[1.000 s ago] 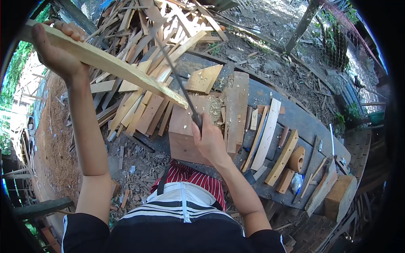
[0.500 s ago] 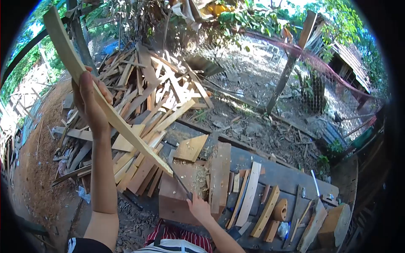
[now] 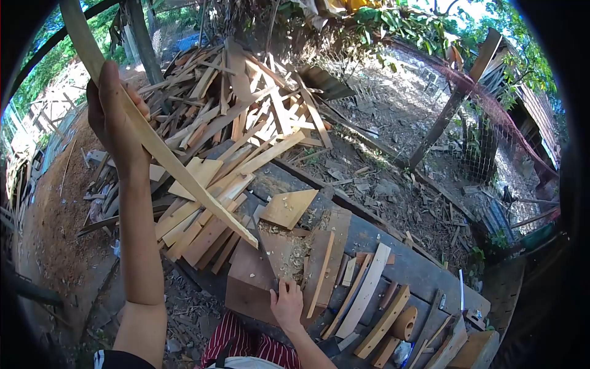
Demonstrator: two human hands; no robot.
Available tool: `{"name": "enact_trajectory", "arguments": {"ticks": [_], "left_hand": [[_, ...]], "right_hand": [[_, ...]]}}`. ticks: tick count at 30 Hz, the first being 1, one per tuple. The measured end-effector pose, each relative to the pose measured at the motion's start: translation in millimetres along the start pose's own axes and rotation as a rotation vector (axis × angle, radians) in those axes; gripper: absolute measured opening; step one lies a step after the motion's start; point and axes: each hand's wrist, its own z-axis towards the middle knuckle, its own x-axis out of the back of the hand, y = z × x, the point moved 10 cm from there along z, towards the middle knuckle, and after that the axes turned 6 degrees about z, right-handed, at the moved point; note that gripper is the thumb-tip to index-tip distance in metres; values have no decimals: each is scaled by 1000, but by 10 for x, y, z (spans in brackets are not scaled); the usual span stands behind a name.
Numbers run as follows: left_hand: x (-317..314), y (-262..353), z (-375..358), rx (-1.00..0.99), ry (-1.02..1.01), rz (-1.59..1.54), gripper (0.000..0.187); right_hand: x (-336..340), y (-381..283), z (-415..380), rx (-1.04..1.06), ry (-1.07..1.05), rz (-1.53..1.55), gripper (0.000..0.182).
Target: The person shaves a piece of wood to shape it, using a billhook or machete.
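My left hand (image 3: 120,117) is raised at the upper left, fingers wrapped round a long, slightly curved strip of pale wood (image 3: 178,169). The strip slants down to the right, its lower end above a wooden block (image 3: 252,283). My right hand (image 3: 287,302) is closed at the near side of the block, on the lower end of a thin dark blade-like tool (image 3: 266,255). Wood shavings (image 3: 294,252) lie on the block. A thin wood strip (image 3: 321,273) rests on the board just right of my right hand.
A big heap of scrap wood (image 3: 215,98) lies beyond the bench. Along the dark bench (image 3: 369,230) on the right are curved wood pieces (image 3: 365,289), a rounded wooden piece with holes (image 3: 404,323) and a white stick (image 3: 461,289). A netting fence (image 3: 491,123) stands behind.
The view has shifted, and both hands sit slightly further left in it. A thin strip now lies on the board beside my right hand, where none showed before.
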Motion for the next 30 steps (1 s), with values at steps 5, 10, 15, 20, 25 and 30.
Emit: {"name": "enact_trajectory", "arguments": {"ticks": [5, 10, 15, 20, 25, 30], "left_hand": [[160, -94, -33, 113, 127, -74, 47], [199, -282, 91, 91, 51, -91, 47], [64, -442, 215, 44, 0, -146, 55], [-140, -372, 251, 24, -62, -142, 49], [15, -611, 581, 31, -173, -217, 50], [407, -680, 653, 123, -113, -212, 52]], "right_hand": [[29, 17, 16, -17, 22, 88, 41], [49, 45, 8, -26, 35, 132, 43], [34, 64, 20, -19, 46, 184, 45], [25, 80, 22, -68, 39, 223, 43], [7, 117, -15, -72, 73, 229, 41], [-42, 188, -16, -97, 108, 289, 41]]}}
